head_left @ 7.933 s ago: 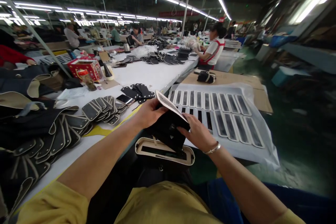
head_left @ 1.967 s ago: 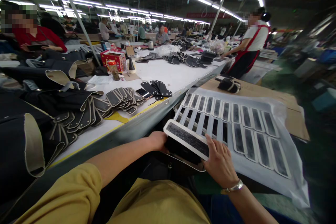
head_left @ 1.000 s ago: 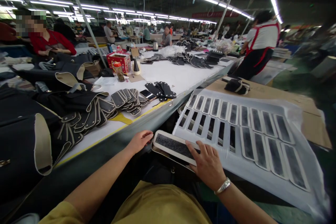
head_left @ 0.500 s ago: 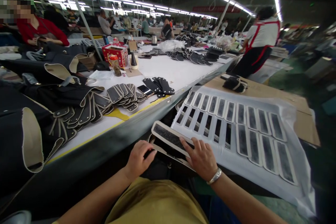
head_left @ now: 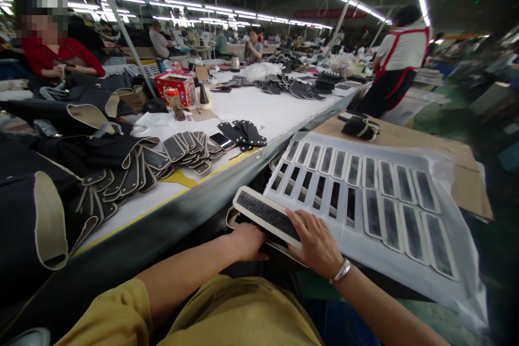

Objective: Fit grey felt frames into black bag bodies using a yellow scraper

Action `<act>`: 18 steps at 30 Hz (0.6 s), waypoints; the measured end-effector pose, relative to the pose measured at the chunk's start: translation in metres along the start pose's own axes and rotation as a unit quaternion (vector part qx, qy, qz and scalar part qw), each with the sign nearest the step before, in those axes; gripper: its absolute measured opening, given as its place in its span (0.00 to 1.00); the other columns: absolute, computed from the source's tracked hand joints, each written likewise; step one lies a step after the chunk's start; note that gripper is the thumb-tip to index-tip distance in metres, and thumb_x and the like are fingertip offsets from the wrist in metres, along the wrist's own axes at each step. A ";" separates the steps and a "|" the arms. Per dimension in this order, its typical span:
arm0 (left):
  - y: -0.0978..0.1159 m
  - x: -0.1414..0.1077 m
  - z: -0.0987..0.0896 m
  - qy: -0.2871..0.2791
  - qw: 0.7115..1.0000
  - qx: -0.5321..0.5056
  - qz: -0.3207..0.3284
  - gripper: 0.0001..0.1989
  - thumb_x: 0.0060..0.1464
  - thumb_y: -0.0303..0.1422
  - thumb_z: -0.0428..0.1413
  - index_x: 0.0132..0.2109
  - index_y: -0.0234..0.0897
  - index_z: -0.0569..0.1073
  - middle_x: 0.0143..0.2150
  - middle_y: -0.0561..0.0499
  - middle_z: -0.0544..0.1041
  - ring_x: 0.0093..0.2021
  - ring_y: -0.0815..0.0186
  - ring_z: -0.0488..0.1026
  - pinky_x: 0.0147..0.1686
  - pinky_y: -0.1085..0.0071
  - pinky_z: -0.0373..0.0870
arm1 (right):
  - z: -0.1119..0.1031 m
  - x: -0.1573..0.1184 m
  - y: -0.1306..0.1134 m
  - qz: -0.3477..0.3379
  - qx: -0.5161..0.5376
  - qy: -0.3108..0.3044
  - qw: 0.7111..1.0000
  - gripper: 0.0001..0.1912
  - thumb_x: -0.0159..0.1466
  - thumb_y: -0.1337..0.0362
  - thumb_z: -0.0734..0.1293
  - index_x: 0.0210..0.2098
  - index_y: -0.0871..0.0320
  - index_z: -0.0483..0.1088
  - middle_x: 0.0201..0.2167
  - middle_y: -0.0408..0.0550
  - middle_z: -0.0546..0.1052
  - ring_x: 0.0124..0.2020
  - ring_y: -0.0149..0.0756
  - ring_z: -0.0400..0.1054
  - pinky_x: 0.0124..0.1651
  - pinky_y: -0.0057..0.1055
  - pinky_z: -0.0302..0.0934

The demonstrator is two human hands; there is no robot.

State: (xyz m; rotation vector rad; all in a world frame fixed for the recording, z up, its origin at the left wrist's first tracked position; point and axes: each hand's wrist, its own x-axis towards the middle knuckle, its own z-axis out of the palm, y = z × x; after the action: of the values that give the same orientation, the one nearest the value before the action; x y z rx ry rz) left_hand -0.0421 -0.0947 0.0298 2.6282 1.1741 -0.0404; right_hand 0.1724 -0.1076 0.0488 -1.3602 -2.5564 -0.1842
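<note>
A long round-ended panel (head_left: 265, 211), dark grey in the centre with a cream border, lies tilted in front of me. My right hand (head_left: 318, 243) grips its near right end, fingers on top and thumb at the lower edge. Beneath the panel is a dark piece with a cream edge (head_left: 231, 219), open like a bag mouth. My left hand (head_left: 247, 241) reaches into that opening under the panel, so its fingertips are hidden. To the right, rows of similar panels (head_left: 391, 224) lie on a white slotted rack (head_left: 316, 194).
A white table (head_left: 279, 113) with a yellow-taped edge runs along my left. On it are fanned dark pieces (head_left: 138, 170), a phone (head_left: 222, 141), a red box (head_left: 176, 88) and black bags (head_left: 24, 146). Cardboard (head_left: 433, 146) lies behind the rack. One person (head_left: 399, 59) stands at right, another (head_left: 60, 59) sits left.
My left hand has moved right, from the left edge of the dark piece into the opening under the panel. The right hand keeps its hold, shifted slightly right.
</note>
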 end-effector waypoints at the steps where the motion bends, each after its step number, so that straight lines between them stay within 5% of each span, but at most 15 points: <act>1: 0.000 -0.001 0.000 0.002 1.000 -0.003 -0.001 0.25 0.43 0.43 0.61 0.46 0.33 0.73 0.42 0.39 0.76 0.40 0.48 0.73 0.37 0.58 0.71 | 0.000 -0.001 0.000 -0.010 -0.003 0.000 1.000 0.37 0.55 0.61 0.66 0.62 0.59 0.53 0.54 0.58 0.61 0.48 0.47 0.58 0.48 0.41 0.54; 4: 0.001 -0.006 0.001 0.009 1.000 0.003 -0.005 0.20 0.45 0.42 0.60 0.42 0.33 0.75 0.41 0.40 0.76 0.40 0.49 0.73 0.37 0.58 0.71 | 0.003 -0.001 -0.001 -0.045 -0.034 0.009 0.998 0.34 0.56 0.60 0.67 0.61 0.49 0.56 0.60 0.58 0.56 0.49 0.48 0.59 0.46 0.41 0.54; 9: -0.001 -0.023 0.013 0.068 0.996 0.055 0.034 0.07 0.54 0.31 0.53 0.38 0.34 0.74 0.39 0.45 0.75 0.42 0.55 0.71 0.40 0.60 0.69 | 0.007 -0.002 -0.005 -0.098 -0.094 0.023 0.990 0.29 0.60 0.59 0.65 0.59 0.44 0.57 0.58 0.56 0.60 0.46 0.46 0.61 0.41 0.38 0.54; 18: -0.030 -0.062 0.031 0.221 0.968 0.108 0.048 0.09 0.59 0.26 0.47 0.43 0.34 0.70 0.36 0.46 0.74 0.39 0.62 0.70 0.42 0.63 0.65 | 0.013 -0.016 0.000 -0.154 -0.126 0.015 0.980 0.26 0.62 0.62 0.64 0.59 0.46 0.57 0.56 0.56 0.64 0.43 0.44 0.62 0.39 0.38 0.54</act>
State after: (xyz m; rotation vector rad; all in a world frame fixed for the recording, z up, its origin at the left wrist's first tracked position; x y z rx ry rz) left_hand -0.1030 -0.1283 0.0016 2.9810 1.2278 0.4881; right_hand 0.1790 -0.1171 0.0322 -1.0153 -2.7776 -0.5982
